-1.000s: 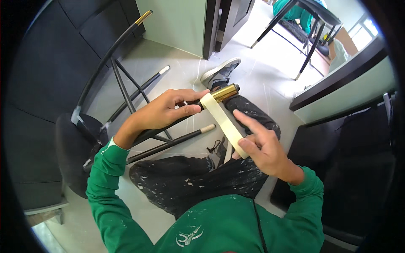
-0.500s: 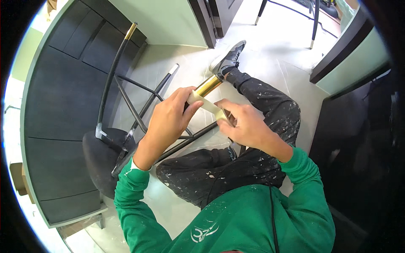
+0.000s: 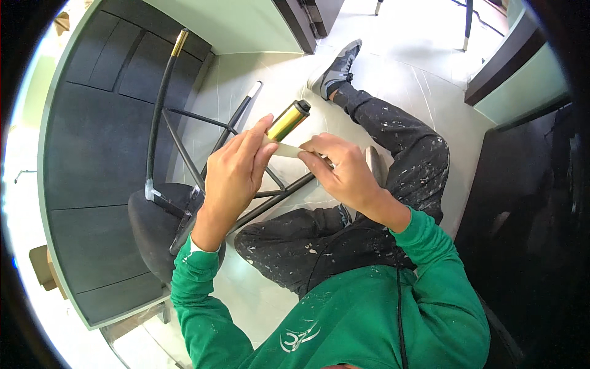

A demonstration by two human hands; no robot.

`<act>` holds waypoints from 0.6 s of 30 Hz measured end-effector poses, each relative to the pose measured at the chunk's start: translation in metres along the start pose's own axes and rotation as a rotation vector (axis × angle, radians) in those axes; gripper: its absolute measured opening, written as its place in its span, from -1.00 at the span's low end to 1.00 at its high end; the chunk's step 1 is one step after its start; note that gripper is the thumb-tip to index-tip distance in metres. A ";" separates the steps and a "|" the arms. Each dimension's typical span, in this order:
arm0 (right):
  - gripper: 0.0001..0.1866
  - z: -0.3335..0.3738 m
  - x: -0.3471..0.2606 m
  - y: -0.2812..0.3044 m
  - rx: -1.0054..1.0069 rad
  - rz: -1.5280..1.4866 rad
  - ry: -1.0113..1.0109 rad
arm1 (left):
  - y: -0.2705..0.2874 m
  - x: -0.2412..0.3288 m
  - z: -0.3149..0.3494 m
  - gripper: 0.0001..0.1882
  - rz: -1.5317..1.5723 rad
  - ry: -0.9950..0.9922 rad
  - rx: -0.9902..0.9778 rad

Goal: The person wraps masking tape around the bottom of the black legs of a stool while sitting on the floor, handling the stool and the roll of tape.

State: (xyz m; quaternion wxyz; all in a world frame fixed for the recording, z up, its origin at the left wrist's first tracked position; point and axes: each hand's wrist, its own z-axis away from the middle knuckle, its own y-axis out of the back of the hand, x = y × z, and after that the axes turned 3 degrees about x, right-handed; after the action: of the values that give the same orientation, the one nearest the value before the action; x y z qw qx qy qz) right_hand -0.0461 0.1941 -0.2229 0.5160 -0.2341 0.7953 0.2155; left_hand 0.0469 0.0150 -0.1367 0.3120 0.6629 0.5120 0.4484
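An overturned bar stool with a dark seat (image 3: 150,224) and black legs lies on its side in front of me. My left hand (image 3: 233,172) is closed round one leg, just below its shiny gold tip (image 3: 284,125), which ends in a black foot cap. A pale strip of masking tape (image 3: 285,149) stretches from the leg, under my left thumb and fingers, to my right hand (image 3: 347,172). That hand pinches the tape's other end; its fingers mostly hide whatever roll is there. Another black leg (image 3: 273,200) passes below both hands.
A dark panelled cabinet (image 3: 86,234) stands at the left, close to the stool. My outstretched leg and grey shoe (image 3: 335,71) lie beyond my right hand. A glossy black panel (image 3: 510,203) is at the right. More stool legs (image 3: 468,27) show far right.
The gold tip has swung left, away from my shoe, and its black cap now shows. The tape strip appears narrower, turned more edge-on. Both hands have shifted slightly left.
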 end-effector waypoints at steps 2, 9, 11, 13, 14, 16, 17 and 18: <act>-0.90 -0.003 0.005 -0.002 -0.003 -0.008 0.005 | 0.001 0.003 0.001 -0.67 -0.016 0.039 -0.026; -0.82 -0.028 0.027 -0.007 -0.017 -0.404 -0.102 | -0.005 0.016 -0.006 -0.65 -0.265 0.079 -0.034; -0.73 -0.045 0.041 0.020 -0.261 -0.454 -0.194 | -0.009 0.017 -0.006 -0.66 -0.284 0.042 0.021; -0.65 -0.061 0.046 0.010 -0.282 -0.732 -0.335 | -0.008 0.015 -0.001 -0.67 -0.263 0.081 0.056; -0.62 -0.071 0.049 0.003 -0.333 -0.752 -0.415 | -0.007 0.013 0.003 -0.67 -0.261 0.083 0.078; -0.63 -0.093 0.033 0.004 -0.362 -0.623 -0.438 | -0.013 0.009 0.008 -0.68 -0.277 0.086 0.103; -0.69 -0.106 0.031 0.008 -0.423 -0.605 -0.424 | -0.014 0.011 0.004 -0.68 -0.286 0.082 0.101; -0.70 -0.116 0.032 0.014 -0.444 -0.599 -0.408 | -0.015 0.013 0.002 -0.68 -0.294 0.083 0.099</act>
State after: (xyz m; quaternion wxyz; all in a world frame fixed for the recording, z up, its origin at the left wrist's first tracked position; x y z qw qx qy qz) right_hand -0.1491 0.1324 -0.2074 0.6396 -0.5129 0.5080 0.2640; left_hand 0.0434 0.0321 -0.1467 0.3200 0.5763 0.6374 0.3990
